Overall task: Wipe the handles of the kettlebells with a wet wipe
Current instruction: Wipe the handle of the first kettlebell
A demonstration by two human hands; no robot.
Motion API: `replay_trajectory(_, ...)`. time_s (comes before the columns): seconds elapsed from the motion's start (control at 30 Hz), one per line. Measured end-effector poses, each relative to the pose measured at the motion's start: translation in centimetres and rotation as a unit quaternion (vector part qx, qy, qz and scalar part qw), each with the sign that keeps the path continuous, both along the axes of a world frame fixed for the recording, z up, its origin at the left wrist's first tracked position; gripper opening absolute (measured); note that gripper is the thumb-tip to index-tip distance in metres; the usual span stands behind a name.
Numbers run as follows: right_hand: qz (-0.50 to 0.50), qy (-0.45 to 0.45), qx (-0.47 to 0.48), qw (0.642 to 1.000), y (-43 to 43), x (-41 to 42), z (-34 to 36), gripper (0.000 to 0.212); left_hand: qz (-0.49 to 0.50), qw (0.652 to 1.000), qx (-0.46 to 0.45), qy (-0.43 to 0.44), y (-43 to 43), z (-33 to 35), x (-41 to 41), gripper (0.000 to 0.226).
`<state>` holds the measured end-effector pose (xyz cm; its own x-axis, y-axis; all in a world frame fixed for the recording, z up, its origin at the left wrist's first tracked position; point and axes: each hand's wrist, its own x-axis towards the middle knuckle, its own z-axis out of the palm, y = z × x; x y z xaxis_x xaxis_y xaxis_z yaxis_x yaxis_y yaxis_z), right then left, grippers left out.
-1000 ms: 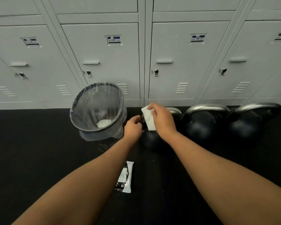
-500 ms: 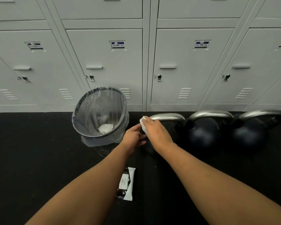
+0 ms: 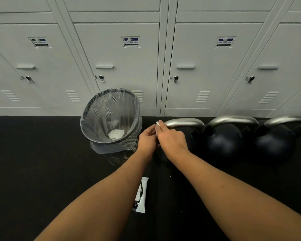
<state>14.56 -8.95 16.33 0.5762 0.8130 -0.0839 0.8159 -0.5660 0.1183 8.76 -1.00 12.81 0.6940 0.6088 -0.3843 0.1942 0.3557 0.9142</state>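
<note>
- The wet wipe (image 3: pixel 157 123) is soft and limp; the right hand (image 3: pixel 170 141) pinches it onto the bin-side end of the first kettlebell handle (image 3: pixel 185 122), just right of the bin (image 3: pixel 101 139).
- The handle is likely rigid, slick steel on a heavy bell; wrap the wipe over its arch.
- The left hand (image 3: pixel 147 140) curls beside the wipe; I cannot tell whether it grips anything.
- The lined bin holds one crumpled white wad (image 3: pixel 116 134).

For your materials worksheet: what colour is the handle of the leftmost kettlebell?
The handle is bare silver-grey metal, clearest in the head view.
</note>
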Motion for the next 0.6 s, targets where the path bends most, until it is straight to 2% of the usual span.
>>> replay_trajectory(0.07, 0.012, -0.031, -0.032, 0.999, 0.7, 0.0, -0.1, 0.072, -0.019, 0.998, 0.060, 0.017, 0.0, -0.5, 0.4, 0.046)
replay_trajectory(0.13, 0.032, -0.094, -0.055, 0.994, 0.6, -0.2, 0.0, 0.070, -0.035, 0.993, 0.104, 0.044, 0.4, -1.2, 0.7, 0.059)
replay_trajectory(0.23, 0.060, -0.196, -0.090, 0.975, -0.2, -0.8, -0.7, 0.069, -0.050, 0.991, 0.112, 0.053, 0.8, -1.6, 0.7, 0.071)
replay_trajectory(0.33, 0.089, -0.246, -0.132, 0.956, -0.4, -1.0, -1.8, 0.063, -0.060, 0.988, 0.136, 0.034, 1.2, -2.3, 0.6, 0.051)
replay_trajectory(0.43, 0.117, -0.277, -0.175, 0.937, -0.7, -0.7, -2.3, 0.075, -0.086, 0.986, 0.142, 0.006, 1.6, -2.9, 0.4, 0.046)
replay_trajectory(0.6, 0.152, -0.274, -0.158, 0.936, -2.5, -1.8, -2.5, 0.075, -0.093, 0.975, 0.197, 0.031, 1.9, -3.4, 0.4, 0.031)
